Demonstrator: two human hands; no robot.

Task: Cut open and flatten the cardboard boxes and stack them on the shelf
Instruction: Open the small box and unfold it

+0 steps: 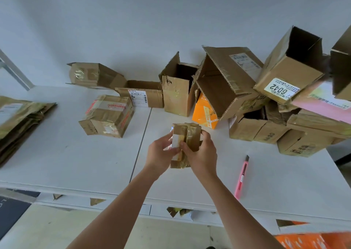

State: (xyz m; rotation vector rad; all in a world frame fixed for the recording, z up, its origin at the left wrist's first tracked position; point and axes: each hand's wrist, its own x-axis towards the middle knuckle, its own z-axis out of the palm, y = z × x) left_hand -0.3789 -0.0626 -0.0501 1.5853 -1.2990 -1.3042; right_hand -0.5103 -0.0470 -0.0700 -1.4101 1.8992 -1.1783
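Both hands hold one small taped box above the white table; left hand and right hand fingers curl around it; the pink cutter lies right of the fingers, untouched.

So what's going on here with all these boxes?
A person is breaking down cardboard boxes at a white table. Both hands, left hand and right hand, grip a small taped box above the table. A pink utility knife lies to the right, untouched. More boxes are heaped at the back right, and a stack of flattened cardboard sits at the left edge.
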